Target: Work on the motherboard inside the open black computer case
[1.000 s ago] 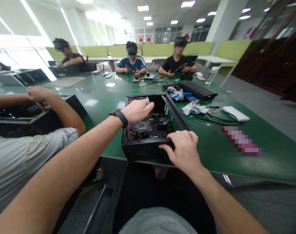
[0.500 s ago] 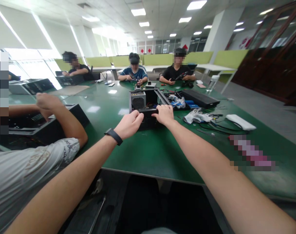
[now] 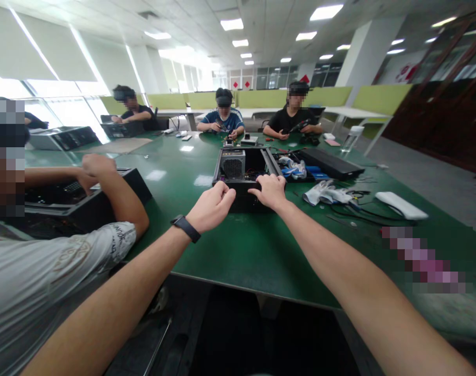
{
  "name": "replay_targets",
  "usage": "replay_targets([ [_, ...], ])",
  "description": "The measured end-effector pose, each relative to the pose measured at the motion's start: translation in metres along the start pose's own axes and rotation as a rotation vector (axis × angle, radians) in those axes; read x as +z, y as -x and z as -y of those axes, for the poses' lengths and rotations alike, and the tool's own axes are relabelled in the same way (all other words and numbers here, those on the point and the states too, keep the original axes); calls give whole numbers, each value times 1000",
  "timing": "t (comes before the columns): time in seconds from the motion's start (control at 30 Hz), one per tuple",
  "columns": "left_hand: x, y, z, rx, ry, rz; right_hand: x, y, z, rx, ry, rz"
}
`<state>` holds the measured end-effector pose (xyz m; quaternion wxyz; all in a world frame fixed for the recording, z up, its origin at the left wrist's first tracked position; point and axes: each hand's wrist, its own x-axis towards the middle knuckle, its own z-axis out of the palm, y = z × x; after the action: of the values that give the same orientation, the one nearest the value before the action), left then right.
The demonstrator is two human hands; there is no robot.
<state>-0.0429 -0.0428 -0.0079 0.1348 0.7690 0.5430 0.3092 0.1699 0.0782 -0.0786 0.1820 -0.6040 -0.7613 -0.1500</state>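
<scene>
An open black computer case (image 3: 244, 202) lies on the green table in front of me, with a grey power supply unit (image 3: 233, 165) in its left part. My right hand (image 3: 272, 191) grips the near rim of the case, thumb on the near face and fingers over the edge. At the case's near left corner is my left hand (image 3: 214, 204), closed, a dark watch band on its wrist. Whatever its fingers hold, if anything, is hidden. Dim wiring shows inside the case behind my hands.
White work gloves (image 3: 326, 193) and black cables (image 3: 359, 211) lie to the right, beside a white oblong object (image 3: 401, 205). Behind them are a black panel (image 3: 332, 163) and a clear bottle (image 3: 352, 138). At left a co-worker's arm (image 3: 124, 193) reaches over another case (image 3: 140, 193). Several people sit beyond.
The whole view has shifted slightly, so things appear further right and a little lower. My left hand has shifted slightly relative to the case's near edge. My right hand keeps its grip on the rim.
</scene>
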Motion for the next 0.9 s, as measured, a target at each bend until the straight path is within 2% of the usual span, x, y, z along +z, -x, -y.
replay_targets([
  [0.13, -6, -9, -15, 20, -36, -23, -18, 53, 14, -14, -41, -58],
  [0.23, -5, -17, -25, 53, -97, 33, -38, 100, 20, -28, -78, -95],
  [0.33, 5, -23, -30, 117, -219, 165, -62, 148, 22, -42, -114, -118],
  [0.5, 35, -26, -31, 222, -501, 477, -97, 215, 26, -61, -162, -136],
  [0.7, 63, -22, -41, 299, -680, 658, -125, 269, 29, -70, -275, -167],
  [0.9, 83, -14, -47, 324, -807, 814, -137, 299, 31, -49, -333, -162],
])
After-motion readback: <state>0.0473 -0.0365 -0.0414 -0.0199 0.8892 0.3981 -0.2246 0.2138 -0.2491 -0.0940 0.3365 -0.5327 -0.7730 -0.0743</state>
